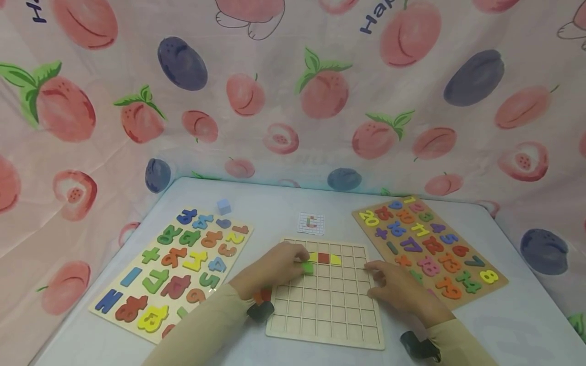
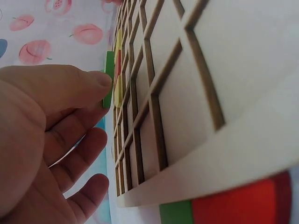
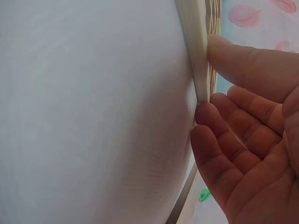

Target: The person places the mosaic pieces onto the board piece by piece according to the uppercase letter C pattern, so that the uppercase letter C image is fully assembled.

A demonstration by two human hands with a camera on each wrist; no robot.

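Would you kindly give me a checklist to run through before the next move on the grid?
1. Green piece secure in the left hand: ok, pinched between thumb and finger.
2. Green piece released into a cell: not ok, the hand holds it.
3. Grid board touched by the right hand: ok, the thumb is on its right edge.
4. Red square between the two yellow pieces: ok.
5. Pattern card uncovered: ok, beyond the board's far edge.
6. Layout matching the card: cannot tell, its print is too small.
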